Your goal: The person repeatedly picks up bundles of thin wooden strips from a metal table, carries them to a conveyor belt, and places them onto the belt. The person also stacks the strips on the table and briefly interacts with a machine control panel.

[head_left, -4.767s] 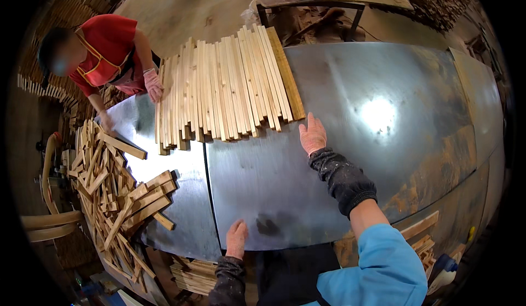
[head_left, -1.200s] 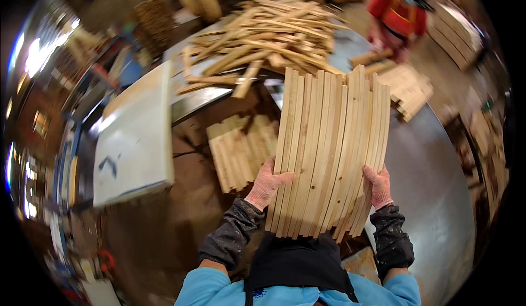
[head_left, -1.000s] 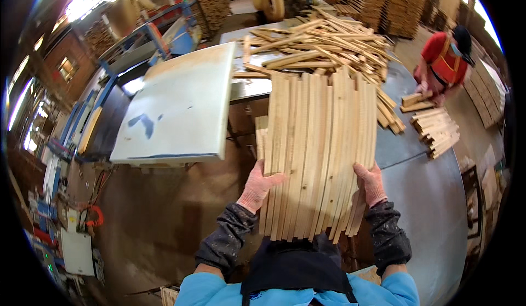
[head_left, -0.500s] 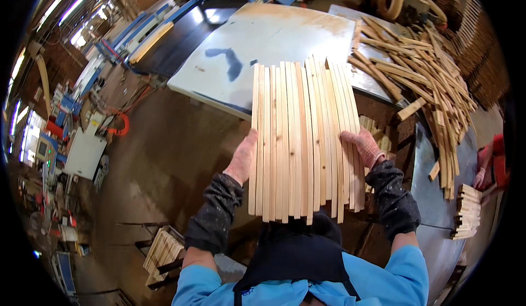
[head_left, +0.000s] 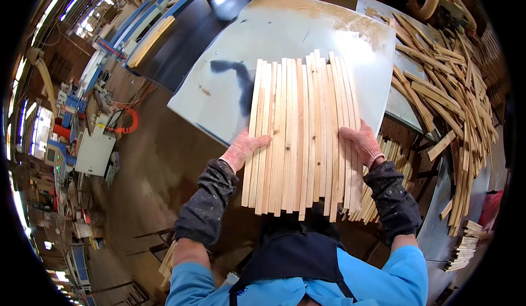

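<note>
Slats (head_left: 300, 136) swung tableward, between fingers (head_left: 257, 140)

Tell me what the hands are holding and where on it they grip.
A flat bundle of thin wooden slats, clamped between the gloved left hand and right hand at its two long side edges, below mid-length.

One head-worn fisheye view looks steeply down from close above the held bundle of wooden slats (head_left: 300, 142); the grey desk (head_left: 285, 38) lies toward 12 o'clock.
</note>
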`<state>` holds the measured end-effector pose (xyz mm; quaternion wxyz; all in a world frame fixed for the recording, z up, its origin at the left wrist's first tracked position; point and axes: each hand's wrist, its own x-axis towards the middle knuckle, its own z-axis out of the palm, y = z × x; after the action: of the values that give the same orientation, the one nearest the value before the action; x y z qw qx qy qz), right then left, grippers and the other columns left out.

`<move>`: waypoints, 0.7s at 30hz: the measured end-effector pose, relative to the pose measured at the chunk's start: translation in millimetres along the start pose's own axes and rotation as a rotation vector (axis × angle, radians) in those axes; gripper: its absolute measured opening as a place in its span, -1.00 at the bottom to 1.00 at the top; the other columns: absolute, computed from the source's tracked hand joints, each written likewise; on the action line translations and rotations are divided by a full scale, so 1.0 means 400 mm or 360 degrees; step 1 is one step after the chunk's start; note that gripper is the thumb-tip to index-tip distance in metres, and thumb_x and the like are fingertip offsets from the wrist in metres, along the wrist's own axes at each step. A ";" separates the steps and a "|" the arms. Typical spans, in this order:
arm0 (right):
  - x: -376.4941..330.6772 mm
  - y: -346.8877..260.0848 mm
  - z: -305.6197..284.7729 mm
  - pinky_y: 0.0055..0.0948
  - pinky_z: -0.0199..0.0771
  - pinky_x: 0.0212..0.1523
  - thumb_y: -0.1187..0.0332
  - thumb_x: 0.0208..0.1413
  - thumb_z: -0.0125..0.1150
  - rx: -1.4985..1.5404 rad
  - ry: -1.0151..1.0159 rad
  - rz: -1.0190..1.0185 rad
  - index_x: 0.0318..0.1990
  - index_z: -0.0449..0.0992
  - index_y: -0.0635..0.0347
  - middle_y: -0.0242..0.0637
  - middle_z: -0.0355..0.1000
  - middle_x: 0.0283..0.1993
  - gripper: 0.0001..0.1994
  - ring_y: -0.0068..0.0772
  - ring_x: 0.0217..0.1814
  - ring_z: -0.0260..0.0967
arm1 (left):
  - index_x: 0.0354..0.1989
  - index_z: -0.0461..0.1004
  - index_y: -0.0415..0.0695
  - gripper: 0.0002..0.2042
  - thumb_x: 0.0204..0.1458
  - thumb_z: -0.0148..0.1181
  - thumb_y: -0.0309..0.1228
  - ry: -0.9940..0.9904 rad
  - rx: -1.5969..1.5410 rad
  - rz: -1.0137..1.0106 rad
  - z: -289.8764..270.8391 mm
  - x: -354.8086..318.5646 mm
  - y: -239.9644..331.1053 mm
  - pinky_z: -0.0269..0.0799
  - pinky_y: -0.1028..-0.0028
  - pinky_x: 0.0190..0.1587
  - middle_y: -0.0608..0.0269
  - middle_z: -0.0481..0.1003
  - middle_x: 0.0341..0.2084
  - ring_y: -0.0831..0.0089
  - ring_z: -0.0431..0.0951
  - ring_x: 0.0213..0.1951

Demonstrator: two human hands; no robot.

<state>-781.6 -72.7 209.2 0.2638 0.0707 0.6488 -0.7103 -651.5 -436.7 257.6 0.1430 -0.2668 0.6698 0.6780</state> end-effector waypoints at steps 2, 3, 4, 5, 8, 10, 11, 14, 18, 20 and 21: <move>0.053 -0.015 0.016 -0.28 0.74 0.14 0.40 0.18 0.56 -0.0025 0.0004 -0.0039 0.34 0.42 0.44 -0.05 0.64 0.12 -0.37 -0.28 0.01 0.66 | 0.34 0.46 -0.31 -0.41 0.18 0.52 -0.38 -0.0075 0.0027 0.0028 -0.024 0.059 0.034 0.69 0.23 0.14 0.00 0.68 0.05 0.25 0.72 -0.02; 0.082 -0.021 0.030 -0.28 0.74 0.14 0.39 0.18 0.56 -0.0008 0.0014 -0.0056 0.34 0.43 0.44 -0.05 0.64 0.12 -0.37 -0.29 0.01 0.66 | 0.34 0.46 -0.31 -0.42 0.18 0.52 -0.38 -0.0076 0.0024 0.0014 -0.041 0.090 0.055 0.69 0.23 0.14 -0.01 0.68 0.05 0.25 0.73 -0.02; 0.113 -0.025 0.043 -0.28 0.74 0.14 0.39 0.19 0.56 0.0005 0.0033 -0.0062 0.34 0.43 0.44 -0.05 0.64 0.12 -0.38 -0.29 0.01 0.66 | 0.33 0.47 -0.32 -0.43 0.19 0.51 -0.38 -0.0084 0.0010 0.0009 -0.055 0.120 0.074 0.69 0.22 0.15 -0.01 0.67 0.06 0.24 0.73 -0.01; 0.142 -0.030 0.057 -0.28 0.74 0.13 0.39 0.19 0.55 0.0036 0.0028 -0.0081 0.33 0.43 0.44 -0.05 0.64 0.12 -0.38 -0.29 0.01 0.66 | 0.32 0.47 -0.32 -0.43 0.19 0.51 -0.38 -0.0089 -0.0003 0.0001 -0.070 0.145 0.093 0.69 0.22 0.15 -0.02 0.67 0.06 0.23 0.73 -0.01; 0.222 -0.047 0.099 -0.29 0.74 0.12 0.34 0.17 0.57 0.0012 0.0091 -0.0062 0.32 0.44 0.43 -0.03 0.65 0.11 -0.37 -0.28 0.01 0.66 | 0.34 0.44 -0.32 -0.43 0.19 0.49 -0.40 -0.0056 0.0006 -0.0007 -0.113 0.209 0.148 0.69 0.21 0.16 -0.05 0.67 0.06 0.20 0.74 0.00; 0.267 -0.066 0.129 -0.26 0.72 0.15 0.20 0.19 0.58 -0.0068 0.0128 -0.0089 0.31 0.45 0.44 0.01 0.66 0.08 -0.34 -0.20 0.04 0.67 | 0.34 0.42 -0.33 -0.40 0.17 0.49 -0.39 -0.0095 -0.0022 0.0021 -0.140 0.255 0.183 0.72 0.19 0.12 -0.07 0.67 0.05 0.17 0.75 -0.03; 0.288 -0.079 0.145 -0.24 0.72 0.16 0.16 0.20 0.56 -0.0220 0.0158 -0.0123 0.31 0.45 0.45 0.01 0.66 0.07 -0.33 -0.16 0.04 0.68 | 0.33 0.45 -0.33 -0.42 0.18 0.48 -0.37 -0.0054 0.0033 -0.0010 -0.156 0.278 0.201 0.71 0.19 0.12 -0.05 0.68 0.04 0.18 0.75 -0.03; 0.332 -0.125 0.192 -0.12 0.66 0.24 -0.16 0.29 0.40 -0.0707 0.0227 -0.0043 0.32 0.45 0.50 0.13 0.64 0.11 -0.19 0.06 0.14 0.67 | 0.31 0.50 -0.32 -0.45 0.19 0.44 -0.33 -0.0038 0.0154 -0.0027 -0.219 0.345 0.250 0.72 0.17 0.09 -0.02 0.69 0.02 0.19 0.75 -0.05; 0.301 -0.151 0.214 -0.02 0.61 0.29 -0.39 0.30 0.19 -0.1877 0.0358 0.0044 0.32 0.49 0.49 0.30 0.52 0.26 -0.07 0.20 0.30 0.60 | 0.24 0.56 -0.32 -0.50 0.20 0.45 -0.29 -0.0207 0.0141 0.0026 -0.305 0.386 0.252 0.74 0.22 0.04 0.01 0.71 -0.02 0.20 0.77 -0.10; 0.272 -0.151 0.226 -0.02 0.59 0.31 -0.37 0.30 0.22 -0.1659 0.0369 0.0099 0.30 0.52 0.46 0.30 0.50 0.28 -0.10 0.21 0.32 0.57 | 0.19 0.60 -0.30 -0.53 0.21 0.47 -0.25 -0.0337 -0.0098 -0.0048 -0.352 0.395 0.232 0.75 0.25 0.00 0.05 0.73 -0.06 0.23 0.77 -0.13; 0.258 -0.149 0.240 -0.02 0.58 0.32 -0.36 0.30 0.23 -0.1550 0.0370 0.0095 0.29 0.53 0.45 0.30 0.49 0.29 -0.12 0.22 0.33 0.56 | 0.17 0.62 -0.28 -0.54 0.21 0.48 -0.23 -0.0378 -0.0224 -0.0110 -0.377 0.401 0.221 0.76 0.25 -0.02 0.07 0.74 -0.08 0.25 0.78 -0.14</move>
<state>-874.0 -192.9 230.5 0.2123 0.0367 0.9278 -0.3045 -805.7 -617.0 248.3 0.2255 -0.2171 0.5894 0.7447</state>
